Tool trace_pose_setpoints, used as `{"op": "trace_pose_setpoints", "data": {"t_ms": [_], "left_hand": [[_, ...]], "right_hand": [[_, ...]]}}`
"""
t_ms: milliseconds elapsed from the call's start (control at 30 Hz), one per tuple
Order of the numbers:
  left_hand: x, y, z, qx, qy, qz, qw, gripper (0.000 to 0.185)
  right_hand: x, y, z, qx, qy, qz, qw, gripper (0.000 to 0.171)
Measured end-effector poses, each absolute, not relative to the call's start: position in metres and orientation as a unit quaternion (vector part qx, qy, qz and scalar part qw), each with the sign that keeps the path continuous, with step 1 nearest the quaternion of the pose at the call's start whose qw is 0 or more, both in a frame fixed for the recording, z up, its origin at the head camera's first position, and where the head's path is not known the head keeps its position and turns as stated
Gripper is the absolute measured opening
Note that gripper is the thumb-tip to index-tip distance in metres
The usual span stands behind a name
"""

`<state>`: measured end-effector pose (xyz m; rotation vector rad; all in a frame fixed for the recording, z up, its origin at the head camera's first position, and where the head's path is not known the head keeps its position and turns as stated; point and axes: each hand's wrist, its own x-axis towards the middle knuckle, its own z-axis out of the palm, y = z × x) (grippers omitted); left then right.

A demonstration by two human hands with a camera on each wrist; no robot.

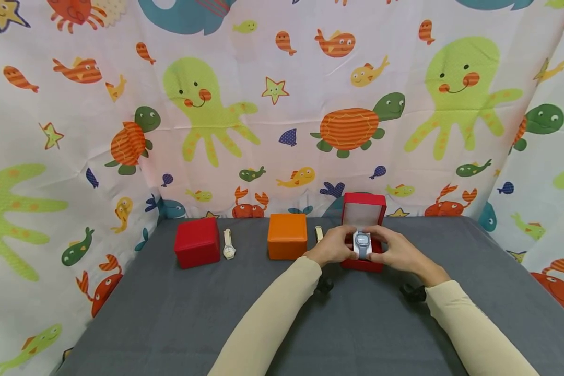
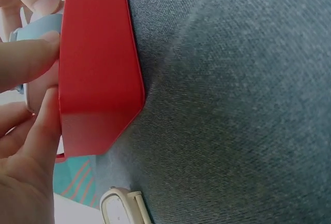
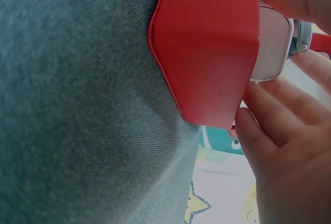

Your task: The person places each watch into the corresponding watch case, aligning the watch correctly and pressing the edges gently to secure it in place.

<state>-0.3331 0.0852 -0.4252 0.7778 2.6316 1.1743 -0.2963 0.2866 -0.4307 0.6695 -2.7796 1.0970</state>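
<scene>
A watch (image 1: 362, 239) with a grey-blue strap sits wrapped round a pale cushion (image 3: 273, 43), low in the mouth of an open red watch box (image 1: 363, 266). My left hand (image 1: 332, 245) grips watch and cushion from the left, its thumb on the strap in the left wrist view. From the right, my right hand (image 1: 396, 253) holds the same watch, with fingers along the cushion's side and the box wall in the right wrist view. The box's raised lid (image 1: 364, 200) stands behind, its lining white. The lower part of the cushion is hidden by the box wall.
Left of my hands stands a closed orange box (image 1: 288, 236), with a cream watch (image 2: 118, 209) between it and the red box, partly covered by my left hand. Farther left are another cream watch (image 1: 228, 245) and a closed red box (image 1: 197, 243). A patterned curtain backs the grey table (image 1: 216, 324).
</scene>
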Motion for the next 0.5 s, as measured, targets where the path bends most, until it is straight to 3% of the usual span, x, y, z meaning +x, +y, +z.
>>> {"op": "trace_pose_setpoints", "data": {"t_ms": [367, 500], "left_hand": [[-0.3336, 0.0892, -0.4261, 0.265, 0.904, 0.332, 0.052, 0.048], [-0.3342, 0.0901, -0.4252, 0.255, 0.908, 0.329, 0.046, 0.048]], "right_hand": [[-0.2986, 0.2868, -0.4341, 0.202, -0.921, 0.331, 0.033, 0.06], [-0.3, 0.2864, -0.4328, 0.201, -0.922, 0.329, 0.032, 0.06]]}}
